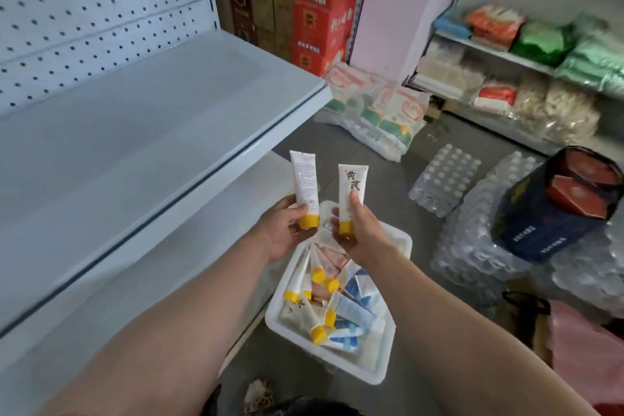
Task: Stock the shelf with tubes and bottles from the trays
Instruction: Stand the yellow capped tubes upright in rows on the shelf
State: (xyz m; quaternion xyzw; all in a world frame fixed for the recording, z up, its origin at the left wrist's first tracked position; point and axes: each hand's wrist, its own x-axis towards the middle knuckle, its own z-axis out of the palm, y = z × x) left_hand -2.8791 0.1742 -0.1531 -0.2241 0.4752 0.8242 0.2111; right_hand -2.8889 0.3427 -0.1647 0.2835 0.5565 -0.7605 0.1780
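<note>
Store aisle: bare white shelf [135, 132] at left, white tray [388, 348] of mixed tubes on the floor near centre. Left hand [287, 230] closed on a back-facing tube [305, 184]; right hand [358, 230] closed on a front-facing tube [353, 189], both cap-down above the tray. Risk: stood on narrow yellow caps, tubes may topple on the shelf.

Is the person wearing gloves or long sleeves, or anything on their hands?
No gloves and no sleeves in view. The left hand and the right hand are bare, and both forearms are bare as far as the picture shows. No watch, ring or bracelet is visible.
</note>
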